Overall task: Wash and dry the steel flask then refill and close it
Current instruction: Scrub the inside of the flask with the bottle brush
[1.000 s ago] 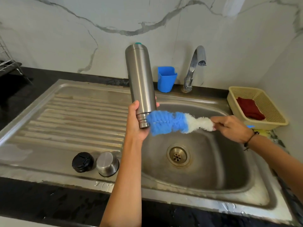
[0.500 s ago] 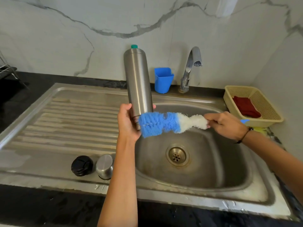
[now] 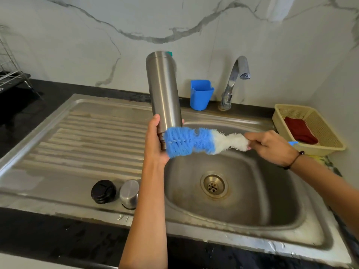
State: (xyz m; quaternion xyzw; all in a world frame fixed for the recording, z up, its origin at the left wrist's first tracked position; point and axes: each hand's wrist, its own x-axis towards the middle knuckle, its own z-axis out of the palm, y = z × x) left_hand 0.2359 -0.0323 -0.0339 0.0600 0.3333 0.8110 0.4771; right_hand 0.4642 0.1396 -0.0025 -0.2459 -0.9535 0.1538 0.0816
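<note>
My left hand point(image 3: 155, 140) grips the flask point(image 3: 164, 90) near its mouth, fingers curled round the body. The flask is inverted, mouth down, base up, slightly tilted, held above the left edge of the sink point(image 3: 291, 200) basin. My right hand point(image 3: 272, 145) is closed round the brush point(image 3: 194, 141) at its handle end; the handle itself is hidden in the fist. The blue bristle end lies against the flask's mouth, in front of it; whether any bristles are inside I cannot tell.

On the drainboard point(image 3: 77, 136), near the front edge, the black cap point(image 3: 103, 191) and steel cup point(image 3: 129, 193) sit just beside each other. The tap point(image 3: 235, 82) stands behind the basin, a blue cup point(image 3: 201, 95) to its left. A basket point(image 3: 310, 113) at right holds a red cloth point(image 3: 299, 130).
</note>
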